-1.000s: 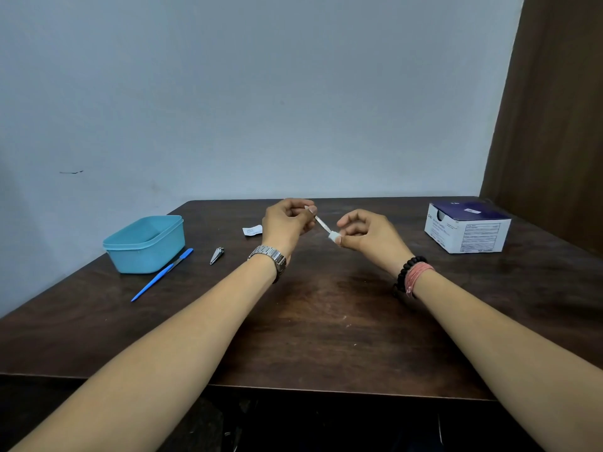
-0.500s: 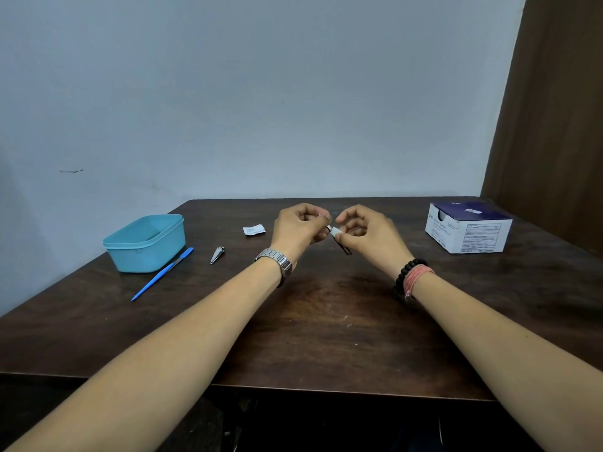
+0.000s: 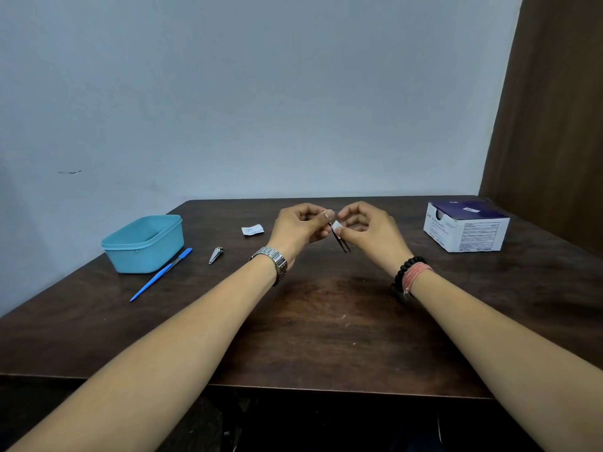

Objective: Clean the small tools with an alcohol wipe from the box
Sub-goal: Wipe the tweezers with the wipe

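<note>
My left hand (image 3: 298, 228) pinches the top end of thin dark tweezers (image 3: 342, 244), whose tips point down toward the table. My right hand (image 3: 368, 233) holds a small white alcohol wipe (image 3: 336, 227) folded around the upper part of the tweezers. Both hands hover above the middle of the dark wooden table (image 3: 313, 321). The blue-and-white wipe box (image 3: 466, 230) stands at the right. A silver nail clipper (image 3: 215, 255) and a blue-handled tool (image 3: 161, 275) lie on the table to the left.
A teal plastic container (image 3: 143, 243) stands at the left, beside the blue tool. A torn white wipe wrapper (image 3: 252, 230) lies behind my left hand. A brown wall panel rises at the right, a pale wall behind the table.
The tweezers have turned from pointing up-left to pointing down. My hands have come closer together, and the wipe now sits at the tool's upper part.
</note>
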A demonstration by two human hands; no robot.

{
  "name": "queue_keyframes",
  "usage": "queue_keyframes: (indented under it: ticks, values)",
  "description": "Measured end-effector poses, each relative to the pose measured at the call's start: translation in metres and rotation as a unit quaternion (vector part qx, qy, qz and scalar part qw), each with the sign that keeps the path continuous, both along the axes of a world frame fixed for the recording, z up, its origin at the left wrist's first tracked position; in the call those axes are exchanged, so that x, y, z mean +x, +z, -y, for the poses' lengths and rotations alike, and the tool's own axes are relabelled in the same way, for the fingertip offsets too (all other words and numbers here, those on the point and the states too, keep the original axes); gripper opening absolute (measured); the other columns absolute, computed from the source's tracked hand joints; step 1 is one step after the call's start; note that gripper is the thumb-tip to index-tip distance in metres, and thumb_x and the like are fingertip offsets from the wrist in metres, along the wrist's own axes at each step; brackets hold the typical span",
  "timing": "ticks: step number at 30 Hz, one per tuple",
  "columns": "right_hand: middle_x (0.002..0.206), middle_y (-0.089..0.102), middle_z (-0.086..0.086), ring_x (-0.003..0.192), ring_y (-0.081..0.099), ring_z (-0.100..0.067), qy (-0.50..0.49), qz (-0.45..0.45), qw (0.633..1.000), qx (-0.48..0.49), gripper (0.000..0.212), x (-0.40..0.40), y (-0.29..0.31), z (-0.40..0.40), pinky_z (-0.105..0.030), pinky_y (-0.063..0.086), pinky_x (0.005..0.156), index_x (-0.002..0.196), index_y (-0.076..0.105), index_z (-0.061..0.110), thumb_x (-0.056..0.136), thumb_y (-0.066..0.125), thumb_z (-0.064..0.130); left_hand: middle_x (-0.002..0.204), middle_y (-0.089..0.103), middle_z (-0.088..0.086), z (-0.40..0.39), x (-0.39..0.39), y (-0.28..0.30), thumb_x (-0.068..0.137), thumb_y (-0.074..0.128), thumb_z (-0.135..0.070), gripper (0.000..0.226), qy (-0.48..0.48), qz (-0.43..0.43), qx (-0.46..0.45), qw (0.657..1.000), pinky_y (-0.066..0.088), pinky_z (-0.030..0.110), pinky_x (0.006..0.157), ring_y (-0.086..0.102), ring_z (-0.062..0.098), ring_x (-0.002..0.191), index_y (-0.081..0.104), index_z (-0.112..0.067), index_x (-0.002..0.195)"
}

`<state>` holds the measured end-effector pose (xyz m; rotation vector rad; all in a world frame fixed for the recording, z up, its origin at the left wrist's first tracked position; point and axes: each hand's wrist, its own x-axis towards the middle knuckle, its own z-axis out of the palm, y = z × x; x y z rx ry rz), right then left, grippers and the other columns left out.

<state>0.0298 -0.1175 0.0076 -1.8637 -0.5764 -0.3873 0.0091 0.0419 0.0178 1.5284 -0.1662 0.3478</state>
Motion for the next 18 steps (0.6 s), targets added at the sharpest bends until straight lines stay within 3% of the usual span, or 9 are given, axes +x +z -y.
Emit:
queue_keyframes:
  ticks: [10,18]
  values:
    - [0.084,0.071,0.004,0.071,0.065,-0.006,0.011,-0.001,1.0,0.005,0.018,0.0017,0.0001,0.0016,-0.03,0.057,0.08,0.09,0.064,0.022,0.079,0.078,0.017,0.068,0.065,0.005,-0.0011,0.0009,-0.0003,0.085,0.072,-0.014,0.009,0.012,0.007,0.008,1.0,0.055,0.02,0.063,0.061,0.009,0.058,0.067,-0.007,0.084]
    - [0.083,0.07,0.006,0.069,0.064,-0.002,0.009,0.006,1.0,0.006,0.019,0.002,0.0006,0.001,-0.022,0.054,0.073,0.092,0.065,0.021,0.079,0.078,0.014,0.064,0.065,0.004,-0.0022,0.0033,-0.0018,0.083,0.074,-0.02,0.017,0.039,0.002,0.014,0.999,0.054,0.022,0.062,0.06,0.011,0.057,0.067,-0.005,0.086]
